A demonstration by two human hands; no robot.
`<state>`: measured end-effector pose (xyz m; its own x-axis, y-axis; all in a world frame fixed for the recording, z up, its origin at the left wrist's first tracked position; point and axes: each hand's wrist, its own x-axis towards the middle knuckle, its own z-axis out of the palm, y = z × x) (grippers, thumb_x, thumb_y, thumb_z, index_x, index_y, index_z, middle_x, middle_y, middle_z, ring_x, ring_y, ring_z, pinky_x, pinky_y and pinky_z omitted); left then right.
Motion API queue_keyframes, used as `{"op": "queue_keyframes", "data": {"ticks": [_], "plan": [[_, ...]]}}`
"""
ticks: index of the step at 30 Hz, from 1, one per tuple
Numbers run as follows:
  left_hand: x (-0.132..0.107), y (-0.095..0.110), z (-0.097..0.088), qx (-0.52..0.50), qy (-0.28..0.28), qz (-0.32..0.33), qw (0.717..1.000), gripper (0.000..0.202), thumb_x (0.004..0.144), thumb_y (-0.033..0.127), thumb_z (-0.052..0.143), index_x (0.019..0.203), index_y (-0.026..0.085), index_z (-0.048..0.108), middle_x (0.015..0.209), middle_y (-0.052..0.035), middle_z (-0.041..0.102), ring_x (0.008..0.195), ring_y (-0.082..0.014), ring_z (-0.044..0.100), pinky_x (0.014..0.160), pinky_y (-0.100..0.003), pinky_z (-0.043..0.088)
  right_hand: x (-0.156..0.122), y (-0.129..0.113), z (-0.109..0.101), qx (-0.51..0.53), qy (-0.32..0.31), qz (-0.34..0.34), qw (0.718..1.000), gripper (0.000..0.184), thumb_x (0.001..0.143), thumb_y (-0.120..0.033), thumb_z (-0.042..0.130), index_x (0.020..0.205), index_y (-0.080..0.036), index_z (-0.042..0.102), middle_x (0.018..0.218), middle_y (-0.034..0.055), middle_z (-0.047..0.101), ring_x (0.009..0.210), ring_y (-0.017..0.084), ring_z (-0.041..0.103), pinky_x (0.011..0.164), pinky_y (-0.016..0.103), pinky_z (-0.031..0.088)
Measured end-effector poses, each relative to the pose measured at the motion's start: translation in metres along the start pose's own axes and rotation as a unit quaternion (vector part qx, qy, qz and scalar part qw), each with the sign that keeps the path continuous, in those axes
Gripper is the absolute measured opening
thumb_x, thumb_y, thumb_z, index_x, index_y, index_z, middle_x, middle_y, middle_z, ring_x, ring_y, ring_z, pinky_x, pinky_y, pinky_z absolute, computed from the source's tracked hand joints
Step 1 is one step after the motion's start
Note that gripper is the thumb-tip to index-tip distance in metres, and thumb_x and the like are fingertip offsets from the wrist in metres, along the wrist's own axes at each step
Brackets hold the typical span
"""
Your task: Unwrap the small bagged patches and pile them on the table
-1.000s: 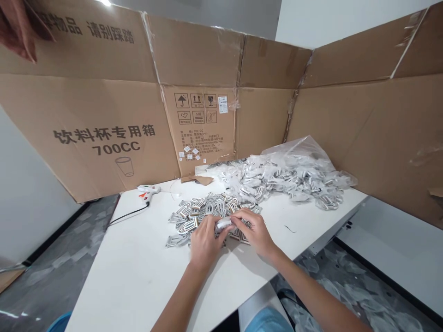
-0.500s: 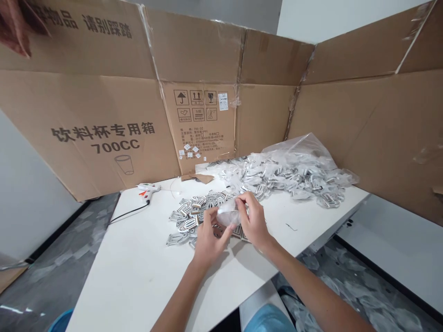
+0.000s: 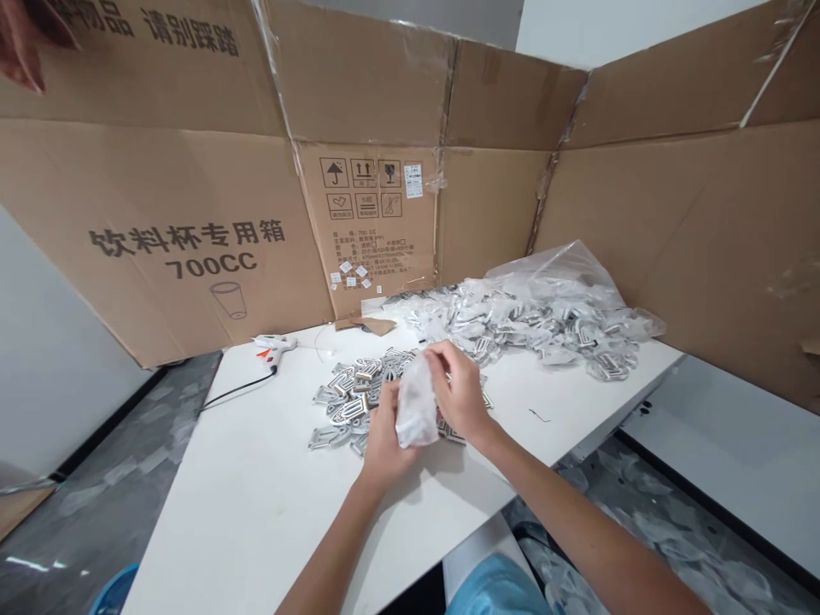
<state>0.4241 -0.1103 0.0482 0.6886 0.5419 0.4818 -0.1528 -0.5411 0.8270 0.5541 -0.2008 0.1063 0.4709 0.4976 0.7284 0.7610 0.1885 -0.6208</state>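
Observation:
Both my hands hold a small clear plastic bag (image 3: 415, 408) upright above the white table (image 3: 256, 495). My left hand (image 3: 383, 440) grips its lower left side. My right hand (image 3: 459, 395) pinches its top right edge. Just behind and under the bag lies a loose pile of small silver-grey clips (image 3: 351, 395). Further back right sits a larger heap of clips packed in clear bags (image 3: 531, 320).
Tall flattened cardboard panels (image 3: 211, 196) wall in the table at the back and right. A white glue gun (image 3: 272, 345) with a black cord lies at the back left. Another person's hand (image 3: 22, 38) shows at the top left corner. Grey floor lies on both sides.
My hands have lifted from the clip pile, and the small bag has gone from crumpled low between them to held up and spread out.

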Motion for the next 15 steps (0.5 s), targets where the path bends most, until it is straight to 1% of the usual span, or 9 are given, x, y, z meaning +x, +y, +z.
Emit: {"op": "queue_keyframes", "data": {"ticks": [1, 3, 4, 6, 8, 10, 11, 13, 15], "plan": [[0.000, 0.004, 0.000, 0.006, -0.007, -0.009, 1.000, 0.048, 0.086, 0.042, 0.077, 0.124, 0.024, 0.054, 0.104, -0.0068, 0.073, 0.089, -0.0261, 0.073, 0.076, -0.038, 0.060, 0.000, 0.002, 0.000, -0.005, 0.020, 0.011, 1.000, 0.024, 0.111, -0.037, 0.045, 0.096, -0.025, 0.059, 0.086, 0.0022, 0.064, 0.078, 0.019, 0.060, 0.074, 0.032, 0.045], [0.001, 0.010, 0.001, 0.012, -0.014, -0.025, 1.000, 0.043, 0.089, 0.045, 0.076, 0.120, 0.024, 0.056, 0.101, -0.0065, 0.073, 0.087, -0.0251, 0.073, 0.076, -0.038, 0.059, 0.000, 0.004, -0.002, -0.009, 0.035, 0.023, 0.999, 0.025, 0.111, -0.039, 0.046, 0.095, -0.024, 0.059, 0.086, 0.0025, 0.064, 0.078, 0.019, 0.060, 0.073, 0.031, 0.046], [0.001, 0.012, 0.001, 0.008, -0.013, -0.029, 0.999, 0.043, 0.089, 0.046, 0.076, 0.119, 0.023, 0.057, 0.100, -0.0064, 0.073, 0.087, -0.0248, 0.073, 0.076, -0.037, 0.058, 0.000, 0.005, -0.003, -0.006, 0.043, 0.030, 0.999, 0.026, 0.110, -0.041, 0.046, 0.095, -0.024, 0.059, 0.086, 0.0025, 0.064, 0.077, 0.019, 0.060, 0.072, 0.031, 0.046], [0.002, 0.013, 0.003, -0.009, -0.014, -0.037, 0.999, 0.043, 0.089, 0.045, 0.076, 0.121, 0.023, 0.057, 0.100, -0.0059, 0.074, 0.084, -0.0233, 0.073, 0.075, -0.036, 0.058, 0.002, 0.004, -0.006, 0.005, 0.083, 0.059, 0.995, 0.028, 0.110, -0.045, 0.047, 0.095, -0.024, 0.059, 0.083, 0.0023, 0.063, 0.076, 0.019, 0.060, 0.070, 0.030, 0.046], [0.002, 0.012, 0.004, -0.039, -0.017, -0.048, 0.998, 0.039, 0.091, 0.044, 0.072, 0.121, 0.023, 0.058, 0.099, -0.0049, 0.075, 0.077, -0.0204, 0.073, 0.071, -0.033, 0.058, 0.005, 0.003, -0.010, 0.018, 0.116, 0.089, 0.989, 0.031, 0.109, -0.049, 0.048, 0.094, -0.024, 0.058, 0.080, 0.0015, 0.061, 0.071, 0.017, 0.058, 0.066, 0.029, 0.046], [0.003, 0.009, 0.005, -0.064, -0.021, -0.062, 0.996, 0.031, 0.097, 0.046, 0.065, 0.116, 0.023, 0.059, 0.091, -0.0024, 0.074, 0.065, -0.0171, 0.069, 0.064, -0.031, 0.056, 0.008, 0.005, -0.018, 0.034, 0.122, 0.107, 0.986, 0.033, 0.108, -0.053, 0.050, 0.095, -0.024, 0.058, 0.077, 0.0000, 0.059, 0.066, 0.016, 0.056, 0.061, 0.028, 0.046], [0.003, 0.009, 0.006, -0.068, -0.020, -0.072, 0.995, 0.028, 0.100, 0.049, 0.061, 0.112, 0.023, 0.060, 0.083, -0.0004, 0.073, 0.058, -0.0157, 0.066, 0.060, -0.029, 0.054, 0.009, 0.009, -0.025, 0.041, 0.133, 0.117, 0.983, 0.034, 0.107, -0.055, 0.051, 0.096, -0.024, 0.059, 0.076, -0.0007, 0.058, 0.063, 0.016, 0.055, 0.058, 0.027, 0.045], [0.003, 0.007, 0.006, -0.057, -0.006, -0.094, 0.994, 0.032, 0.103, 0.054, 0.055, 0.105, 0.023, 0.061, 0.066, 0.0035, 0.066, 0.049, -0.0142, 0.059, 0.053, -0.027, 0.047, 0.005, 0.025, -0.046, 0.046, 0.181, 0.152, 0.971, 0.038, 0.103, -0.061, 0.054, 0.097, -0.024, 0.059, 0.074, -0.0019, 0.057, 0.061, 0.015, 0.055, 0.055, 0.026, 0.045], [0.004, 0.006, 0.005, -0.029, 0.021, -0.100, 0.994, 0.035, 0.105, 0.057, 0.052, 0.103, 0.023, 0.062, 0.060, 0.0049, 0.060, 0.048, -0.0138, 0.055, 0.051, -0.026, 0.042, -0.011, 0.053, -0.078, 0.031, 0.239, 0.188, 0.952, 0.043, 0.098, -0.066, 0.059, 0.096, -0.023, 0.060, 0.076, -0.0016, 0.058, 0.065, 0.015, 0.056, 0.056, 0.025, 0.047]]}}
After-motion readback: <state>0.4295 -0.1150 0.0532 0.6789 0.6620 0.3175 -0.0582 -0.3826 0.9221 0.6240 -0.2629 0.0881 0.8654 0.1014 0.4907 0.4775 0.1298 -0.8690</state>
